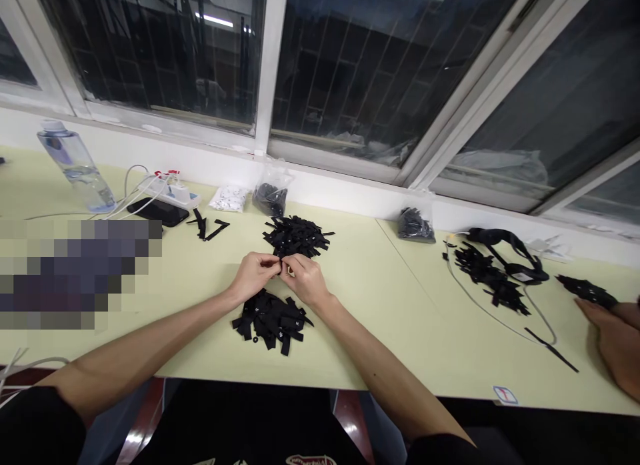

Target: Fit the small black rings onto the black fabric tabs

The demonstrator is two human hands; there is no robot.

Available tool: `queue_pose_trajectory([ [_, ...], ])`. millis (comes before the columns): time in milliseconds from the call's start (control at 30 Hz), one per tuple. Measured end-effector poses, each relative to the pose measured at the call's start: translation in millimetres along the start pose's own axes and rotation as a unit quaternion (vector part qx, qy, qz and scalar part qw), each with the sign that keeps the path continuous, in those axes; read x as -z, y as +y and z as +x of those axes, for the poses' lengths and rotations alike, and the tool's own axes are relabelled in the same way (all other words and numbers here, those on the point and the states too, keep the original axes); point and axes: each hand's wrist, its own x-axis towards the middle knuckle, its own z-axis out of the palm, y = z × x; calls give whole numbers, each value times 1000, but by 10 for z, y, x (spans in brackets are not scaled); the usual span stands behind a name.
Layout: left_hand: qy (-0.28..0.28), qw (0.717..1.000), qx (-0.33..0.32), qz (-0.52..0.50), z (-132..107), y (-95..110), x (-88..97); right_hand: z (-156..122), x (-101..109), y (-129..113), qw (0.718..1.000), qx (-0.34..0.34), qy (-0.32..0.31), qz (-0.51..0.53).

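Note:
My left hand (255, 275) and my right hand (306, 278) meet fingertip to fingertip over the table. Both are closed in a pinch around a small black piece (281, 261), mostly hidden by the fingers; it looks like one of the fabric strips. Just beyond the hands lies a heap of short black fabric strips (299, 235). Nearer to me, below the wrists, is a second pile of black strips (273, 321) with small shiny spots on some of them. A small black ring-like bit (255, 339) lies at that pile's front edge.
A water bottle (77, 165), a phone (159, 211) and a power strip (173, 193) with cables stand at the left. Along the wall are bags of black parts (271, 197) (416, 225) and a white packet (229, 199). At right are a headset (510, 251), more strips (487, 275) and another person's hand (613, 338).

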Motion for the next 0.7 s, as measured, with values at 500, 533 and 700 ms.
queue_pose_trajectory([
  [500, -102, 941, -141, 290, 191, -218, 427, -85, 38, 255, 979, -96, -137, 114],
  [533, -101, 945, -135, 281, 195, -220, 418, -88, 34, 251, 979, -99, -138, 114],
  [700, -105, 950, -126, 265, 189, -203, 374, -91, 30, 217, 976, -118, -142, 118],
])
